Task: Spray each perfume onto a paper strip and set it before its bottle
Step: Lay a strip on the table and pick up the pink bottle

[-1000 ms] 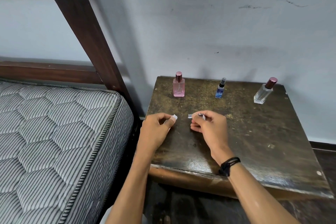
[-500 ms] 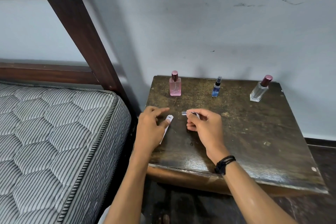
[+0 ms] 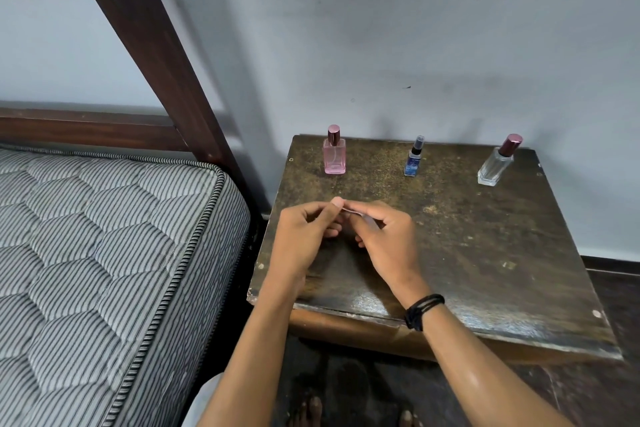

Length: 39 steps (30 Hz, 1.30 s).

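Note:
Three perfume bottles stand in a row at the back of the dark wooden table (image 3: pixel 485 253): a pink bottle (image 3: pixel 334 158) on the left, a small blue spray bottle (image 3: pixel 414 160) in the middle and a clear bottle (image 3: pixel 494 168) with a maroon cap on the right. My left hand (image 3: pixel 304 236) and my right hand (image 3: pixel 384 239) meet over the table's front left part. Both pinch a thin white paper strip (image 3: pixel 350 211) at their fingertips. Only its edge shows; the fingers hide the rest, so I cannot tell if there is more than one strip.
A striped mattress (image 3: pixel 104 253) lies close along the table's left side. A dark wooden bed post (image 3: pixel 156 45) slants up behind it. The wall stands right behind the bottles. My bare feet (image 3: pixel 311 409) show on the dark floor below the table's front edge.
My hands were apart, each with a white strip end showing. They have come together, and the fingertips now touch over one strip edge.

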Motion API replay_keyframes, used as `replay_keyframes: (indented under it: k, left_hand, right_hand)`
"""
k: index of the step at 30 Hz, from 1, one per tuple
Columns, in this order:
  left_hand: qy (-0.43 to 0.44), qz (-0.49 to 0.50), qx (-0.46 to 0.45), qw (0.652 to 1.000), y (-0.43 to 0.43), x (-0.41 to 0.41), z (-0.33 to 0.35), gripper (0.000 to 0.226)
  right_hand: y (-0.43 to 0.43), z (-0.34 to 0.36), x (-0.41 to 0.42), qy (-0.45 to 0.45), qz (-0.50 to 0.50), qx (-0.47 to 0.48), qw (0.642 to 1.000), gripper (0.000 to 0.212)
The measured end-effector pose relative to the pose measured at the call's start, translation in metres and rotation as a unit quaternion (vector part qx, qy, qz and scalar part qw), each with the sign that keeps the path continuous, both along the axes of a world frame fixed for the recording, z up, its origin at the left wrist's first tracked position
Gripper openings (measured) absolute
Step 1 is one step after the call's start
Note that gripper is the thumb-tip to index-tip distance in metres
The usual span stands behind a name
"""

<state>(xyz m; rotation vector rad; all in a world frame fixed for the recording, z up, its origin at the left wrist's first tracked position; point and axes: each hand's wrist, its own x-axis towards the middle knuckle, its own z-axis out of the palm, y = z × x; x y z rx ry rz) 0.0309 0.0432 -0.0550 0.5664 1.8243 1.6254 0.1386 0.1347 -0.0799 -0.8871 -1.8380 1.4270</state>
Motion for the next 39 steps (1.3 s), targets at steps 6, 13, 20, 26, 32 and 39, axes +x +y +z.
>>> replay_keyframes:
  k: [6,13,20,26,32,39]
  left_hand:
    - [-0.054,0.040,0.008,0.998,-0.003,-0.003,0.003,0.015]
    - [-0.080,0.055,0.028,0.995,-0.002,-0.006,0.001,0.015]
    - [-0.087,0.092,0.051,0.991,-0.002,-0.006,0.003,0.017]
    - [-0.106,0.056,0.038,0.992,-0.003,-0.002,0.006,0.017]
    - [-0.099,0.060,0.041,0.992,-0.004,-0.006,0.005,0.015]
    - [-0.087,0.074,0.046,0.992,-0.005,-0.012,0.003,0.013]
  right_hand:
    - [0.002,0.008,0.004,0.003,0.093,-0.039,0.995,0.031]
    - [0.006,0.011,0.003,0.051,0.071,-0.172,0.981,0.016]
    - [0.006,0.010,0.001,0.011,0.107,-0.133,0.985,0.014]
    - [0.008,0.008,0.003,-0.024,0.110,-0.103,0.988,0.010]
    - [0.009,0.011,0.005,-0.064,0.076,-0.045,0.994,0.007]
    - [0.032,0.029,-0.033,-0.037,-0.057,0.081,0.994,0.023]
